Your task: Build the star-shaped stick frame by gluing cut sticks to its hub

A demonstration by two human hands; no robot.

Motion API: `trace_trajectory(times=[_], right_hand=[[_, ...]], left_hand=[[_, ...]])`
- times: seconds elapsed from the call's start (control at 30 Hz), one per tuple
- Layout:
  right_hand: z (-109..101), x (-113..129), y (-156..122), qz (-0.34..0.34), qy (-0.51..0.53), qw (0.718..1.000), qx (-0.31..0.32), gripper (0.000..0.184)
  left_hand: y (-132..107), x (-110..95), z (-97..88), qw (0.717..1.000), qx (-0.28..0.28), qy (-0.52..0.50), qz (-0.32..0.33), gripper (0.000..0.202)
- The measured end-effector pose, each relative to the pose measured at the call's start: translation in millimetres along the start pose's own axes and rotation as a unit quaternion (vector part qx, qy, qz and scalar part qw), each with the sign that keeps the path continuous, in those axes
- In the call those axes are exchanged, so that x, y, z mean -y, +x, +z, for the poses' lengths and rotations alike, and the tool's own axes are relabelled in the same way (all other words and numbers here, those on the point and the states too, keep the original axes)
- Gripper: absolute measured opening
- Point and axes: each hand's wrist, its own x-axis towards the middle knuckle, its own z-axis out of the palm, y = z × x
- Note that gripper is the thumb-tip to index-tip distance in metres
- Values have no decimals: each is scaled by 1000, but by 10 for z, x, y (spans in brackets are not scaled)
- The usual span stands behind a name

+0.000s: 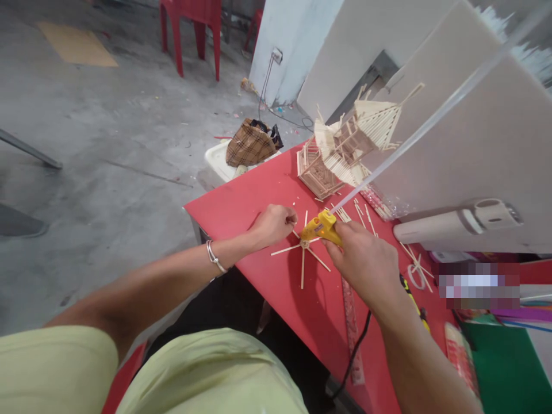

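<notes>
My right hand is wrapped round a yellow hot glue gun, from whose back a long, pale glue stick slants up to the right. The gun's nozzle is over the middle of a star of thin wooden sticks lying on the red table. Close to the star's upper left spoke, my left hand has its fingers curled together; whatever they pinch is too small to make out. The glue gun's dark cord hangs below my right wrist.
A stick-built model pagoda stands at the table's far end. Loose sticks and a clear ruler lie nearby. Along the right side are a white roll, a yellow-black tool and a green sheet.
</notes>
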Motion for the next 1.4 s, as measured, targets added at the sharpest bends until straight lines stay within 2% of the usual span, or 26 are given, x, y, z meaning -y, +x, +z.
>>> trace_trajectory(times=[0.37,0.57,0.77,1.4], right_hand=[[-27,-1,46,-18,-26,999,27,28],[-32,3,73,-28,-30,999,22,28],[-52,10,85,-32,-31,999,28,26],[-70,15,88,-40,-31,998,33,25]], left_hand=[[-3,0,8,1000,1,-1,-10,19],[-3,-14,-3,1000,0,-3,5,19],[-4,-44,-20,1000,9,-2,-11,18],[-12,-62,-34,1000,9,-6,-3,20]])
